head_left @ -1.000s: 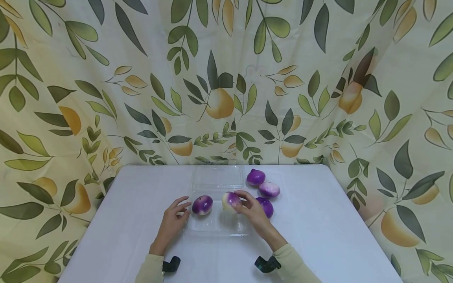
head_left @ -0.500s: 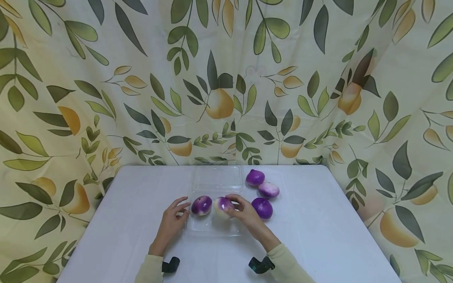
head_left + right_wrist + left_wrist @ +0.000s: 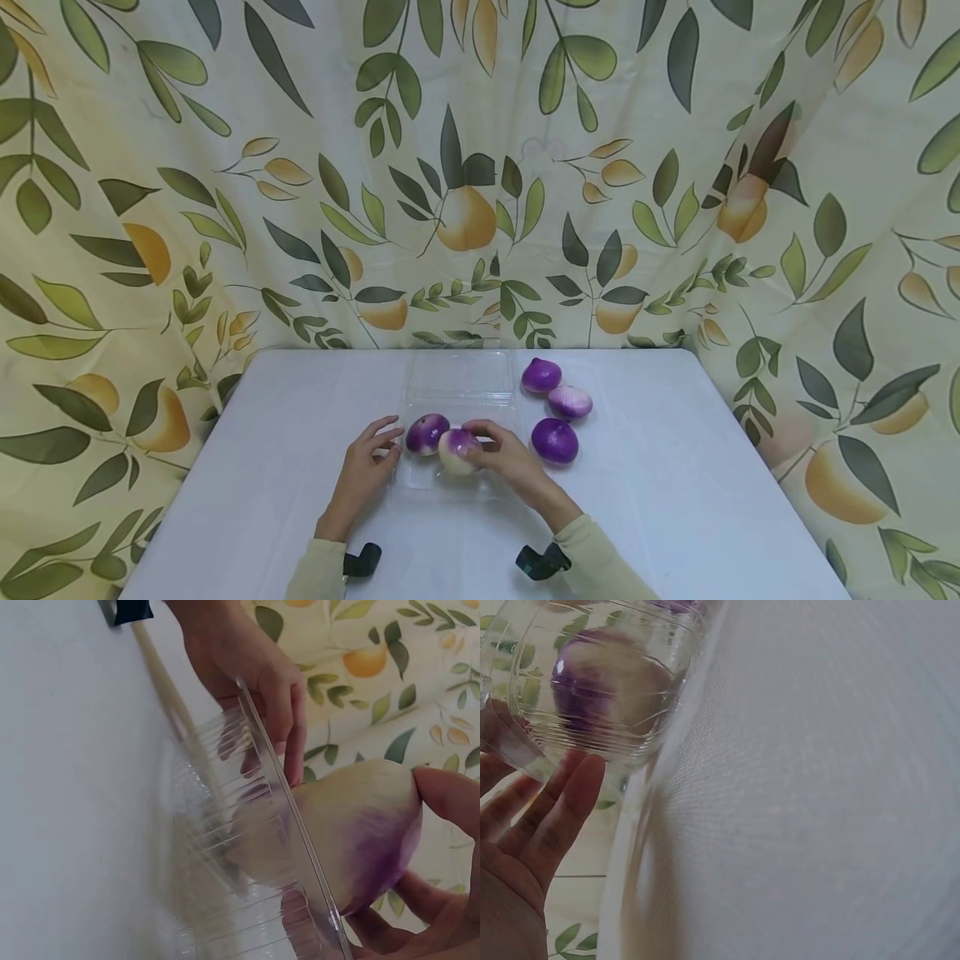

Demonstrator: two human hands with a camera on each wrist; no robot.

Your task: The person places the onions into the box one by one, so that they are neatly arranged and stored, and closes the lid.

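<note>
My right hand (image 3: 517, 471) holds a white-and-purple red onion (image 3: 456, 454) between thumb and fingers. It is over the clear plastic box (image 3: 420, 482), beside another red onion (image 3: 426, 433) lying in the box's left part. In the right wrist view the held onion (image 3: 367, 832) shows above the clear rim (image 3: 296, 814), its pale side toward the box. My left hand (image 3: 366, 465) stays at the box's left side. Its fingers (image 3: 566, 806) reach out nearly straight to the ribbed wall in the left wrist view, where an onion (image 3: 607, 682) shows through the plastic.
Right of the box lie a purple onion (image 3: 542, 376), a paler streaked one (image 3: 570, 403) and a deep purple one (image 3: 555, 442). The box's lid (image 3: 459, 375) lies folded back behind it. A leaf-patterned curtain (image 3: 465, 275) hangs at the white table's (image 3: 675, 483) back edge.
My right hand has carried its onion leftward and lower, up to the onion in the box. The deep purple onion at the right is now fully uncovered. My left hand has stayed put.
</note>
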